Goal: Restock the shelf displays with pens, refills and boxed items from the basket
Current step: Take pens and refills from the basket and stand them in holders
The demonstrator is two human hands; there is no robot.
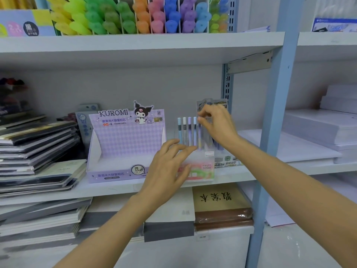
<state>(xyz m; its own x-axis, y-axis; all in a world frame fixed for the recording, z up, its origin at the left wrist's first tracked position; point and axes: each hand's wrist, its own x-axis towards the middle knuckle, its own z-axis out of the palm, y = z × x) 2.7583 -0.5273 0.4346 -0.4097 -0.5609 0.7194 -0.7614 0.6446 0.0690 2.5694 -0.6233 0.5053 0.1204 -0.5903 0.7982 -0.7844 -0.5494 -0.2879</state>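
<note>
A clear display box labelled FRUIT SODA (207, 167) stands on the middle shelf, with several pastel pens (187, 130) upright in it. My left hand (170, 167) lies against the box's front, fingers straight and spread. My right hand (216, 124) pinches a clear pen pack (204, 107) at the right end of the pen row, above the box. To the left stands an open purple KUROMI lead display box (123, 144); its tray looks bare. No basket is in view.
Stacks of notebooks (36, 144) fill the shelf's left. Coloured highlighters (135, 14) stand in bins on the shelf above. A blue upright post (274, 113) borders the bay on the right; paper reams (332, 128) lie beyond. A brown book (218, 202) lies on the shelf below.
</note>
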